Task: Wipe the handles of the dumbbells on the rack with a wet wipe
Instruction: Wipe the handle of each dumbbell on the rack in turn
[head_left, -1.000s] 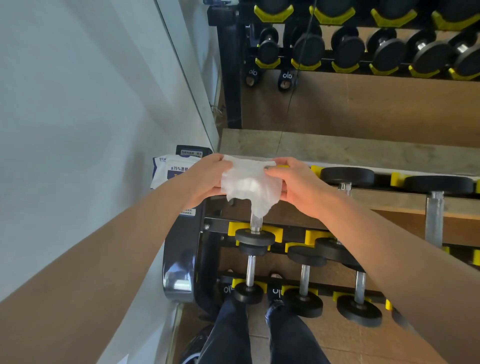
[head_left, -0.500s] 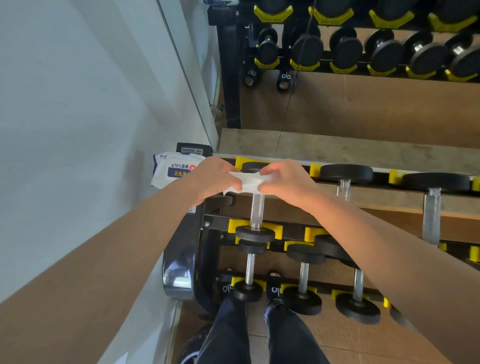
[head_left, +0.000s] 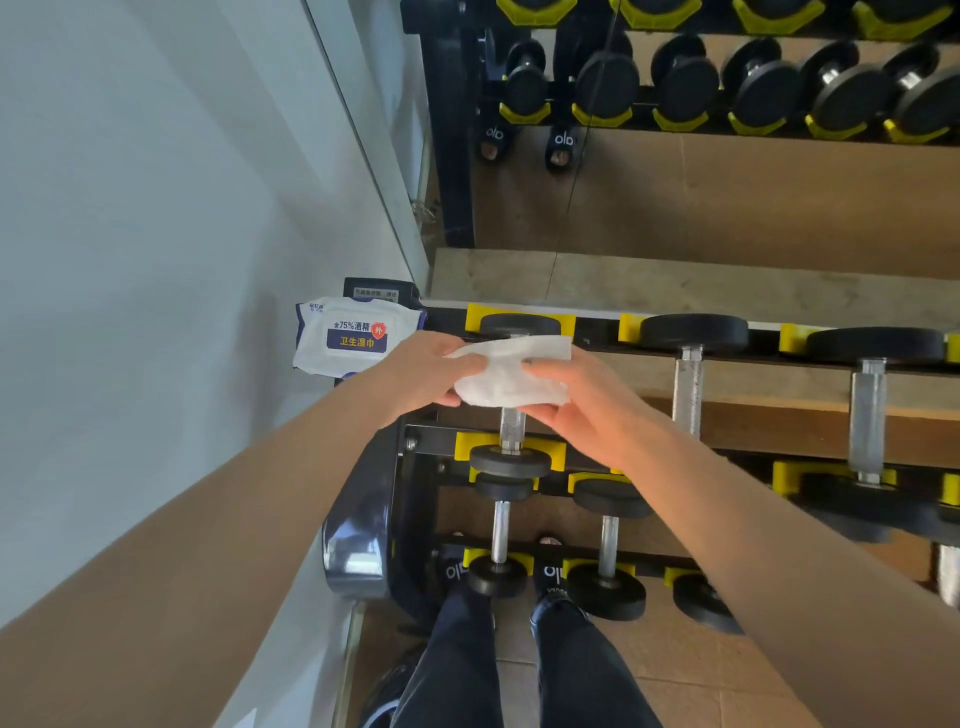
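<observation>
A folded white wet wipe (head_left: 511, 373) is held between both hands above the leftmost dumbbell (head_left: 511, 428) on the rack's top tier. My left hand (head_left: 423, 371) pinches the wipe's left edge, and my right hand (head_left: 584, 402) holds its right side with the fingers under it. The wipe hides the upper part of this dumbbell's knurled metal handle; only the lower stretch shows, down to the black near plate (head_left: 509, 460). Further right on the same tier lie two more dumbbells (head_left: 687, 387) (head_left: 866, 415) with bare handles.
A pack of wet wipes (head_left: 353, 335) lies on the rack's left end, against a white wall (head_left: 156, 260). Lower tiers hold smaller dumbbells (head_left: 498, 535) in yellow cradles. A mirror (head_left: 727, 130) behind reflects the rack. My legs and shoes (head_left: 556, 577) stand at the rack's foot.
The wipe hung loose and open a second ago, then was bunched tight between both hands. Now it is a flat folded pad, and my right hand has shifted under it.
</observation>
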